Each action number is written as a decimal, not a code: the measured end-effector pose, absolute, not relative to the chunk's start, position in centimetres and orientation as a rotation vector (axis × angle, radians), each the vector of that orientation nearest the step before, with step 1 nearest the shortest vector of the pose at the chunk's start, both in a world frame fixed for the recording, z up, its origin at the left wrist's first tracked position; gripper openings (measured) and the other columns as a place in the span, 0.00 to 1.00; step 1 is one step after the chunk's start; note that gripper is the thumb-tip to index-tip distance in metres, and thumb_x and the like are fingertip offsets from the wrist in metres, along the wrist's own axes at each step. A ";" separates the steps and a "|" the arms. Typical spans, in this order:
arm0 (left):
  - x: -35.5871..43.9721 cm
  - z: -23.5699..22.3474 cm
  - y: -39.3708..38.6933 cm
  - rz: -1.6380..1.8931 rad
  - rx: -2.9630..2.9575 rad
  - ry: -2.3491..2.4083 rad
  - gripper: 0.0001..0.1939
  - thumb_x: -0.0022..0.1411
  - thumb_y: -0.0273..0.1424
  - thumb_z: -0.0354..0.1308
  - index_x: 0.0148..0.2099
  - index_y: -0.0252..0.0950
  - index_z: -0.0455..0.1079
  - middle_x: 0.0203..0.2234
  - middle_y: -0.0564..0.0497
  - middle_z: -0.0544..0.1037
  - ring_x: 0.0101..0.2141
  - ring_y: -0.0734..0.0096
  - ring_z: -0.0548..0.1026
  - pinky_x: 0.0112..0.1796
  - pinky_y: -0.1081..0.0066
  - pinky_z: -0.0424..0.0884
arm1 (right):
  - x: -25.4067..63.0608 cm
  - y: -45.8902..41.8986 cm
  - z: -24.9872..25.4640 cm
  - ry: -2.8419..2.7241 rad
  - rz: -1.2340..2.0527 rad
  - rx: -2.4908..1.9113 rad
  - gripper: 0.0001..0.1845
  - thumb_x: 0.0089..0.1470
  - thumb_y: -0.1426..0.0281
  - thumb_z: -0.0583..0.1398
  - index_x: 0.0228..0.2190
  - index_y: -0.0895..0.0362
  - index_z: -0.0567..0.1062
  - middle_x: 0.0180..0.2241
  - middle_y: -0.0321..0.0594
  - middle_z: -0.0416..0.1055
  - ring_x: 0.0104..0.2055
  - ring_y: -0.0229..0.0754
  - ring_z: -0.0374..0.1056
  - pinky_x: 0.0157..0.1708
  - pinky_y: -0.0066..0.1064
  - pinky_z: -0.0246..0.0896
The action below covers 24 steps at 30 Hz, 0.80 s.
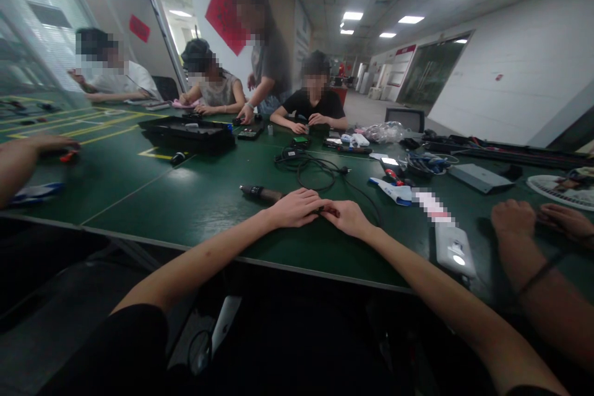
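Note:
My left hand (299,208) and my right hand (349,218) meet just above the near edge of the green table. Between their fingertips is a small dark piece (329,212), mostly covered, so its kind does not show. The right fingers are pinched on it; the left fingers are curled together, with their tips at the same piece. Beside the left hand lies a black, cylindrical hand tool (260,193), partly hidden behind that hand. A black cable with a plug (320,167) is looped on the table beyond both hands.
A black tray (188,135) stands at the far left. To the right lie a white-and-blue packet (392,190), a white device with a lit spot (455,250) and a grey box (481,178). Co-workers' hands are close on both sides; several people work across the table (208,198).

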<state>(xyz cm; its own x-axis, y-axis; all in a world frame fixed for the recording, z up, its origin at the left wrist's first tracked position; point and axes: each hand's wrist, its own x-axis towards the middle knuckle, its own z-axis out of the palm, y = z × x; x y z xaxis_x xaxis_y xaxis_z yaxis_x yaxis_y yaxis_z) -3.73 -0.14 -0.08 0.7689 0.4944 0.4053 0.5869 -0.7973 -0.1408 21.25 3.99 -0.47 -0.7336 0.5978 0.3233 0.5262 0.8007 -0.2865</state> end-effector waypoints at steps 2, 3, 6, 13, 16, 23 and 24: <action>-3.7 -0.1 -0.1 -0.522 -2.730 -0.818 0.30 0.74 0.30 0.52 0.74 0.38 0.53 0.56 0.41 0.76 0.58 0.57 0.71 0.59 0.57 0.67 | 21.3 3.9 -0.4 -2.582 0.256 -0.833 0.11 0.67 0.63 0.62 0.44 0.55 0.81 0.35 0.40 0.80 0.33 0.40 0.71 0.34 0.29 0.55; -3.7 -0.1 -0.1 -0.524 -2.729 -0.816 0.29 0.74 0.29 0.50 0.74 0.38 0.53 0.55 0.41 0.76 0.57 0.58 0.72 0.58 0.58 0.67 | 21.3 3.9 -0.3 -2.580 0.257 -0.831 0.11 0.67 0.63 0.62 0.44 0.55 0.81 0.35 0.40 0.80 0.34 0.40 0.71 0.35 0.29 0.55; -3.7 -0.1 0.0 -0.532 -2.699 -0.836 0.27 0.76 0.30 0.48 0.74 0.39 0.54 0.53 0.42 0.77 0.55 0.59 0.73 0.57 0.57 0.68 | 21.3 3.8 -0.2 -2.581 0.250 -0.840 0.10 0.66 0.64 0.63 0.42 0.55 0.81 0.34 0.40 0.79 0.33 0.40 0.71 0.34 0.29 0.55; -3.8 -0.4 0.1 -0.563 -2.723 -0.861 0.29 0.75 0.30 0.50 0.74 0.38 0.52 0.56 0.42 0.75 0.58 0.59 0.71 0.60 0.56 0.66 | 21.4 3.6 -0.1 -2.571 0.269 -0.803 0.08 0.66 0.65 0.63 0.40 0.55 0.81 0.33 0.39 0.79 0.32 0.39 0.70 0.34 0.28 0.55; -3.8 -0.4 0.2 -0.553 -2.699 -0.910 0.29 0.76 0.34 0.51 0.74 0.37 0.52 0.54 0.42 0.76 0.56 0.58 0.72 0.59 0.56 0.67 | 21.4 3.6 -0.1 -2.569 0.259 -0.811 0.08 0.66 0.65 0.63 0.38 0.56 0.81 0.31 0.38 0.78 0.31 0.39 0.70 0.33 0.28 0.54; -3.8 -0.1 0.1 -0.532 -2.718 -0.816 0.33 0.73 0.29 0.53 0.76 0.39 0.49 0.55 0.42 0.76 0.57 0.59 0.72 0.59 0.57 0.67 | 21.3 3.6 -0.2 -2.564 0.228 -0.831 0.08 0.65 0.65 0.63 0.39 0.55 0.81 0.32 0.38 0.79 0.31 0.38 0.70 0.34 0.29 0.55; -3.8 -0.1 0.1 -0.536 -2.703 -0.827 0.32 0.74 0.30 0.52 0.76 0.39 0.49 0.55 0.42 0.76 0.56 0.59 0.73 0.59 0.57 0.68 | 21.3 3.6 -0.2 -2.566 0.231 -0.831 0.08 0.65 0.65 0.64 0.39 0.55 0.81 0.33 0.38 0.79 0.31 0.38 0.70 0.34 0.29 0.55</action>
